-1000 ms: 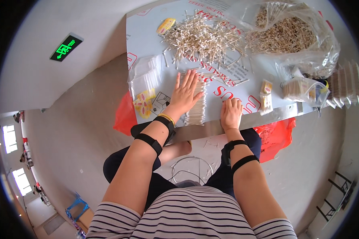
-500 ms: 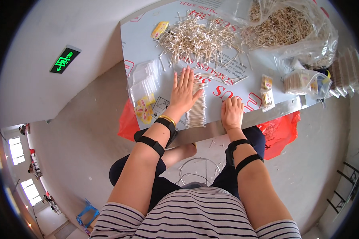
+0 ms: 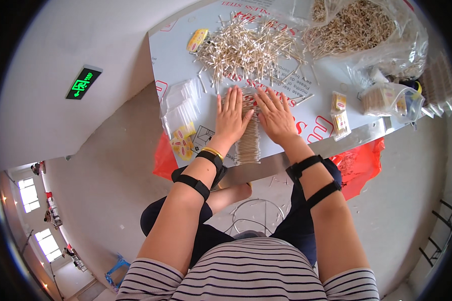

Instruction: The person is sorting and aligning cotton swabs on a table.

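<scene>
2 flat hands, left [image 3: 231,118] and right [image 3: 275,116], grip released, press 1 row of cotton swabs [image 3: 248,135] beside 2 small packets [image 3: 339,114].

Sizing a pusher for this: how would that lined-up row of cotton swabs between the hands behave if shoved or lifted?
Row of cotton swabs looks loose, not bound, so a push likely scatters it, like the loose pile behind. The sticks are thin and round, so probably light and apt to roll. Left hand and right hand flank it, suggesting it needs support from both sides.
</scene>
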Available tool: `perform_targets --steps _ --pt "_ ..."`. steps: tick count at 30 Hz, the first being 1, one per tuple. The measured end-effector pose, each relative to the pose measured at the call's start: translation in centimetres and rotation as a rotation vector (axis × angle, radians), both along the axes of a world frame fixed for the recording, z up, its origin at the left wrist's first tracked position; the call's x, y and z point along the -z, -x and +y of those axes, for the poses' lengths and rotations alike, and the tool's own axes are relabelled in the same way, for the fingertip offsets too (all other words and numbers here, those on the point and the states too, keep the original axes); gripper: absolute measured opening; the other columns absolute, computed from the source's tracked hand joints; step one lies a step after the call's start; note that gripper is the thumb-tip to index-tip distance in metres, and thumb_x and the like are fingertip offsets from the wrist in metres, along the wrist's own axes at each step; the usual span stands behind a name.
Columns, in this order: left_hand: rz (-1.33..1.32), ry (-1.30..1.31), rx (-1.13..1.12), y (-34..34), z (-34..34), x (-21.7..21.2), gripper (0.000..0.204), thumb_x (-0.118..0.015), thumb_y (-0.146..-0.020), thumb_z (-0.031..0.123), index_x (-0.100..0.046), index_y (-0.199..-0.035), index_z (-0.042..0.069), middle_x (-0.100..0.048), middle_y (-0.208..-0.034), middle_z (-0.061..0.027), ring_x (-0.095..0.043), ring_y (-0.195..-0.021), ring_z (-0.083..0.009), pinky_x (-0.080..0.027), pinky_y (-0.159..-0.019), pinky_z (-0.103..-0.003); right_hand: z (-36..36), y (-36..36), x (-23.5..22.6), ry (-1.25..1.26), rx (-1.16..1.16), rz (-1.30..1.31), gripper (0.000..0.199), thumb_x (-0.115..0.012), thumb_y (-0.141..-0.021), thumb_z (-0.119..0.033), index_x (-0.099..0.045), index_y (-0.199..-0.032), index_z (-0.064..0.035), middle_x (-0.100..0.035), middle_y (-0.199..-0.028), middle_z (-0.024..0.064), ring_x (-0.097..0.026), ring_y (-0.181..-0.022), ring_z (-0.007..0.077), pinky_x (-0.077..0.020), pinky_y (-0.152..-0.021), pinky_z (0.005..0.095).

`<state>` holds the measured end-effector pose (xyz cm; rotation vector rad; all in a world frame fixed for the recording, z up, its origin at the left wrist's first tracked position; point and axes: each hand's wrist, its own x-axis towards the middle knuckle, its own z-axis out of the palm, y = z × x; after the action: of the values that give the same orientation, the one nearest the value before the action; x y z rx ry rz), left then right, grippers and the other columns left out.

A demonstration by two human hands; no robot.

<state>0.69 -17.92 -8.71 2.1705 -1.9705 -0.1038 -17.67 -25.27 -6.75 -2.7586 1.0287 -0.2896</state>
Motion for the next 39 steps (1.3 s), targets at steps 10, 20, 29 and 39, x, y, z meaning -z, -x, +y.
perform_targets --steps 10,20,29,39 --pt "-0.012 0.028 0.071 -0.1 0.5 -0.4 0.077 -0.042 -0.108 0.051 -0.025 -0.164 0.001 -0.033 -0.165 -0.0156 -0.026 -0.157 -0.0327 -0.012 -0.129 -0.057 -2.0 4.3 0.6 0.032 0.04 0.126 0.066 -0.045 -0.108 -0.041 -0.026 -0.167 -0.0171 -0.028 -0.172 -0.0033 -0.02 -0.16 0.0201 -0.0089 -0.132 0.0495" --pt "0.071 -0.016 0.206 -0.5 1.3 -1.0 0.078 -0.045 -0.107 0.052 -0.027 -0.164 0.003 -0.028 -0.168 -0.013 -0.023 -0.159 -0.0304 -0.014 -0.129 -0.057 -3.1 0.0 1.2 0.025 -0.028 0.089 0.061 -0.04 -0.11 -0.039 -0.03 -0.166 -0.0159 -0.029 -0.172 -0.003 -0.02 -0.16 0.0194 -0.0075 -0.132 0.0482" --pt "0.045 0.04 0.18 -0.3 0.9 -0.5 0.088 -0.039 -0.106 0.059 -0.021 -0.164 -0.004 -0.019 -0.173 -0.0174 -0.016 -0.161 -0.0322 -0.01 -0.131 -0.052 -3.4 -0.9 0.5 -0.135 -0.119 -0.068 0.057 -0.041 -0.108 -0.029 -0.035 -0.162 -0.0106 -0.034 -0.169 0.0041 -0.026 -0.158 0.0216 -0.0142 -0.132 0.0463" --pt "0.055 -0.017 0.141 -0.1 -0.2 -1.0 0.086 -0.032 -0.107 0.063 -0.02 -0.165 0.0 -0.021 -0.173 -0.0162 -0.015 -0.161 -0.0326 -0.007 -0.13 -0.055 -2.1 1.3 -0.6 -0.062 0.008 -0.099 0.06 -0.048 -0.106 -0.029 -0.037 -0.159 -0.0024 -0.038 -0.167 0.0099 -0.029 -0.157 0.0245 -0.017 -0.131 0.0466"
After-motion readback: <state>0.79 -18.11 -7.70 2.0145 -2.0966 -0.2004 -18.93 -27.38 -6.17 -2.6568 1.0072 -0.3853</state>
